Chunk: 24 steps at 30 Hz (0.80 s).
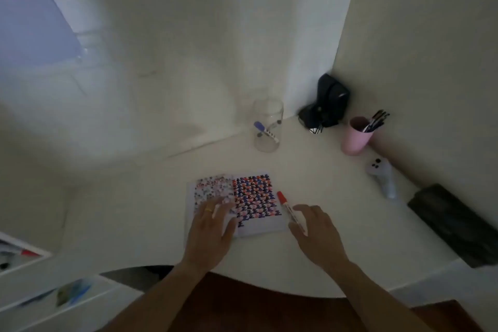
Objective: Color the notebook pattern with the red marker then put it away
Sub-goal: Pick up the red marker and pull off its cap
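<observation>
An open notebook (253, 197) with a dense red, blue and pink pattern lies on the white desk (336, 224). My left hand (213, 226) rests flat on its left page, fingers spread. The red marker (289, 210), capped in red with a white barrel, lies just right of the notebook. My right hand (318, 232) is at the marker's near end, fingers apart and touching or almost touching the barrel; I cannot tell if it grips it.
A clear glass jar (267, 125) holding a blue marker stands behind the notebook. A pink cup (355, 136) of pens, a black device (327, 102), a white controller (381, 175) and a dark flat object (452, 224) line the right side. White shelves (40, 291) sit lower left.
</observation>
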Tool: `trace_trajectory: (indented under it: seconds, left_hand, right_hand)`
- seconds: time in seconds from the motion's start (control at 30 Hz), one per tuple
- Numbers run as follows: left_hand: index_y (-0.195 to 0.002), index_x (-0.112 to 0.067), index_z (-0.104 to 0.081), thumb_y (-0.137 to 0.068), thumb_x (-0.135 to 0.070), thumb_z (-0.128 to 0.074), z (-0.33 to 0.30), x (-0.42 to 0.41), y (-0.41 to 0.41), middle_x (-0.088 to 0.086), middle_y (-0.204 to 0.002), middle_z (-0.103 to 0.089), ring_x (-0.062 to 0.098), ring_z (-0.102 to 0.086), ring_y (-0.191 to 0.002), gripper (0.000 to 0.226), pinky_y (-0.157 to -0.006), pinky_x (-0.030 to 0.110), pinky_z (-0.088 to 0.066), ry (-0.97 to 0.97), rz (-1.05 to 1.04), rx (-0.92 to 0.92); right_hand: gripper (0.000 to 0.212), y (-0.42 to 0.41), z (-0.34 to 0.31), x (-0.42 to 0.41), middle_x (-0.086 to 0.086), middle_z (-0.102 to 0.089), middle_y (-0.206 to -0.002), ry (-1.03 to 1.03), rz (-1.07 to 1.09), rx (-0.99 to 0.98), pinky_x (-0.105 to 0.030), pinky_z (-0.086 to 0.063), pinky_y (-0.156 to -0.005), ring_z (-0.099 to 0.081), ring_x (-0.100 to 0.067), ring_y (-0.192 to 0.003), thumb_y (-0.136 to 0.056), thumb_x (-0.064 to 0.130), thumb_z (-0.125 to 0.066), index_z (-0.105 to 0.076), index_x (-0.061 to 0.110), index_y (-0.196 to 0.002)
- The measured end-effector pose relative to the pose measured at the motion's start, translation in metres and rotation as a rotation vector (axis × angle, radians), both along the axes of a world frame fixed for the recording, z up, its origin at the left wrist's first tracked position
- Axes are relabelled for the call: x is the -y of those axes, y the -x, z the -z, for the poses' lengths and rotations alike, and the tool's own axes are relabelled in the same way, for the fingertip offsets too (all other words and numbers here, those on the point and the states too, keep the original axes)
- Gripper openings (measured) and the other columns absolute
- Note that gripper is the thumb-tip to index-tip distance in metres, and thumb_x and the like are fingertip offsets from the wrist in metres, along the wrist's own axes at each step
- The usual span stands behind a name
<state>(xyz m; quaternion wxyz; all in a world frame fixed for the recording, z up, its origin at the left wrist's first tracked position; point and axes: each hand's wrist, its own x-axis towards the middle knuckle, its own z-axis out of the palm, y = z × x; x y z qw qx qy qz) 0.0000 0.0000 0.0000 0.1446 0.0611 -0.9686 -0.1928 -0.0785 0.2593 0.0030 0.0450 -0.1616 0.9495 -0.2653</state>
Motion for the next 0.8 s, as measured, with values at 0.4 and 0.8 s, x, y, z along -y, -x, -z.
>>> trace_trajectory:
  seconds: [0.4,0.8]
  left_hand:
    - [-0.128,-0.029,-0.062,-0.097,-0.049,-0.049,0.073,-0.008,0.006,0.007,-0.14,-0.057,0.026,-0.051,-0.132,0.039,-0.108,0.044,-0.046,0.105,-0.016,-0.082]
    - [-0.115,-0.032,-0.069,-0.091,-0.054,-0.051,0.077,-0.002,0.004,0.006,-0.134,-0.054,0.028,-0.046,-0.13,0.037,-0.105,0.044,-0.043,0.14,0.019,-0.115]
  right_hand:
    - [0.04,0.01,0.084,0.003,-0.007,-0.076,-0.102,0.067,0.034,-0.447,-0.039,-0.056,-0.08,-0.062,-0.03,-0.092,-0.09,0.03,-0.045,-0.073,0.009,-0.11]
    - [0.02,-0.01,0.085,0.009,-0.012,-0.067,-0.091,0.014,0.05,-0.681,-0.039,-0.053,-0.059,-0.065,-0.035,-0.08,-0.085,0.006,-0.062,-0.067,0.012,-0.103]
